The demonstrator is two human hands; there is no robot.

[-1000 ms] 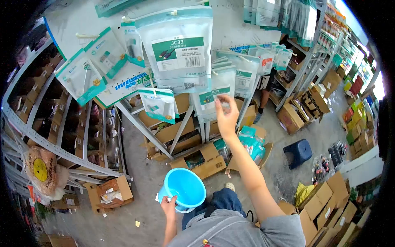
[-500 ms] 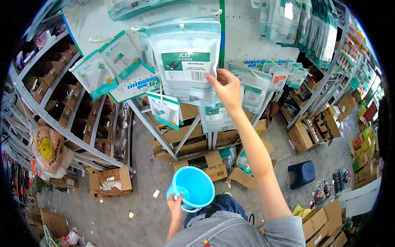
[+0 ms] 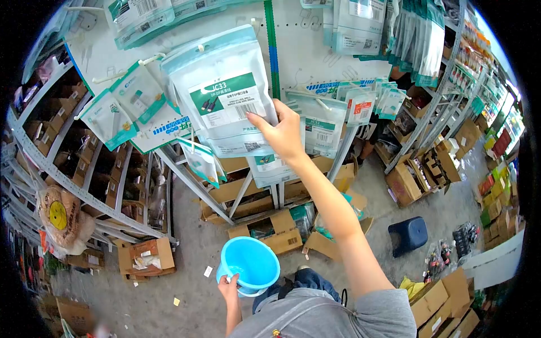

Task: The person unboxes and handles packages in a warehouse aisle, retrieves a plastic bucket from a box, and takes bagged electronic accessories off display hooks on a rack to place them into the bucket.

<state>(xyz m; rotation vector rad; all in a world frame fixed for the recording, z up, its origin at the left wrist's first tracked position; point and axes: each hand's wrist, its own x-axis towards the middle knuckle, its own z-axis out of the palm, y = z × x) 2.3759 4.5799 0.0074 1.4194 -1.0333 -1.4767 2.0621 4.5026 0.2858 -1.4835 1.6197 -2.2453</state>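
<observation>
My right hand (image 3: pixel 286 132) grips a clear-and-teal zip packet (image 3: pixel 225 112) by its right edge, thumb in front. Its label reads JC33 and pictures a black cable. The packet is tilted, and its hang hole sits apart from the white hook (image 3: pixel 255 23) on the pegboard. Low down, my left hand (image 3: pixel 229 286) holds a light blue bucket (image 3: pixel 249 262) by its rim. No contents show in the part of the bucket I can see. Another JC33 packet (image 3: pixel 324 121) hangs to the right of my right hand.
Smaller packets (image 3: pixel 141 93) hang on the pegboard (image 3: pixel 304 50) at left. Shelving with cardboard bins (image 3: pixel 84 146) curves along the left. Open cartons (image 3: pixel 276 231) stand under the rack, and a dark blue stool (image 3: pixel 408 236) is at right. Filled packets (image 3: pixel 420 45) hang upper right.
The JC33 packet has come away from its hook and moved left, now tilted in my right hand. The view has shifted slightly; my left hand still holds the bucket.
</observation>
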